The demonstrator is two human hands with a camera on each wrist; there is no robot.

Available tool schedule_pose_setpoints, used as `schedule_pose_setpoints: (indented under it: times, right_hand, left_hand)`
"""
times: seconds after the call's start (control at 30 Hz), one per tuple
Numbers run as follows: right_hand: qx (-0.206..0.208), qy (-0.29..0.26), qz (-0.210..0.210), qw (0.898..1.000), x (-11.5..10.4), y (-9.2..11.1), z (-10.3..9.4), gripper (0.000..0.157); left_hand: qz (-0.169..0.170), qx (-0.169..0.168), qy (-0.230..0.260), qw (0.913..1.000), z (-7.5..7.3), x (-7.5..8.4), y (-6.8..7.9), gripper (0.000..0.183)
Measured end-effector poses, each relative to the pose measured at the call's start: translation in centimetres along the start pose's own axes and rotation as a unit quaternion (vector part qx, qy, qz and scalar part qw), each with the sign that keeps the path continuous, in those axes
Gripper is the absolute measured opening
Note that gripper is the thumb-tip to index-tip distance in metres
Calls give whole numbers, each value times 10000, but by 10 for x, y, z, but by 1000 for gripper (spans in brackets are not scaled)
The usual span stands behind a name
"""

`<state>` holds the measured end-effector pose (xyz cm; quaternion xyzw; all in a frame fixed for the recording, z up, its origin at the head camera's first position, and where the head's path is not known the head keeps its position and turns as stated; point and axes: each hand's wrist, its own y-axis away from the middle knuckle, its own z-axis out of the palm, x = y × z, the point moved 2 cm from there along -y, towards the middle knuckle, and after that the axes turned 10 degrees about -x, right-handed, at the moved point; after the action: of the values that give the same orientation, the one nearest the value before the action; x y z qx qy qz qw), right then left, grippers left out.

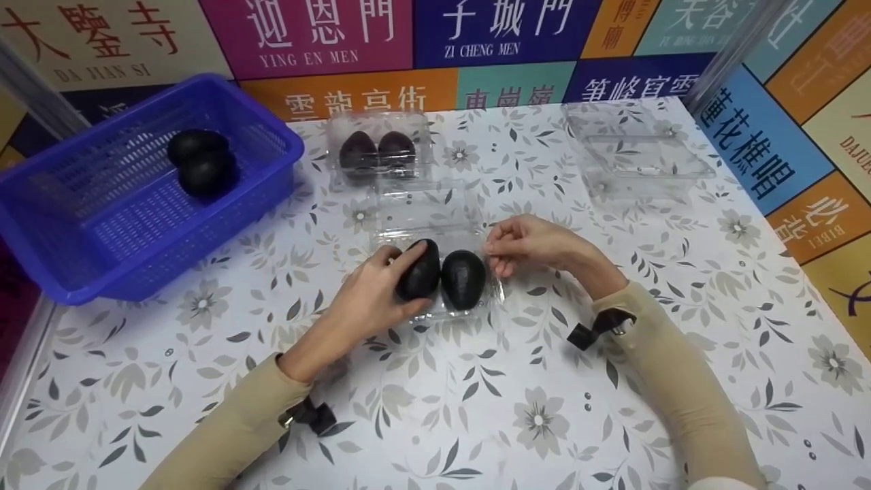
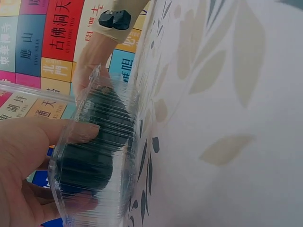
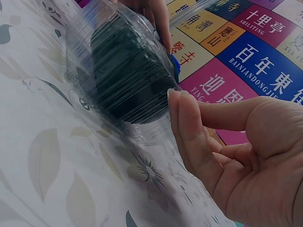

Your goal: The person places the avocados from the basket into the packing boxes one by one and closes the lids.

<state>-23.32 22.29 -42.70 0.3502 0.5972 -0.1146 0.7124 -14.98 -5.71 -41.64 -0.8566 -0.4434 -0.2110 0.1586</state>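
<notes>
Two dark avocados stand side by side in an open clear plastic clamshell box (image 1: 435, 194), its lid folded back away from me. My left hand (image 1: 371, 289) holds the left avocado (image 1: 423, 275) between thumb and fingers, inside the box. Beside it sits the right avocado (image 1: 463, 279), which no hand touches. At the box's right rim, my right hand (image 1: 534, 243) pinches the plastic edge between thumb and fingertips. The right wrist view shows that hand (image 3: 255, 146) against the ribbed box wall (image 3: 128, 71). Through the plastic, the left wrist view shows the left thumb (image 2: 85, 131) on an avocado.
A blue basket (image 1: 272, 160) at the left holds two more dark avocados (image 1: 204, 163). Behind the open box is another clear box (image 1: 333, 126) with two avocados inside. More clear plastic packaging (image 1: 639, 160) lies at the back right. Printed panels border the flowered tabletop (image 1: 537, 435).
</notes>
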Motion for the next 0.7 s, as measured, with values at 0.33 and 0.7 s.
schedule_pose_setpoints:
  times: [0.33, 0.7]
  right_hand:
    - [84, -4, -5, 10000, 1, 0, 1, 8]
    - [60, -51, -20, 10000, 1, -1, 0, 8]
  left_hand:
    - [-415, -399, -150, 9982, 1, 3, -7, 86]
    - [-558, -702, -129, 9959, -1, 6, -9, 88]
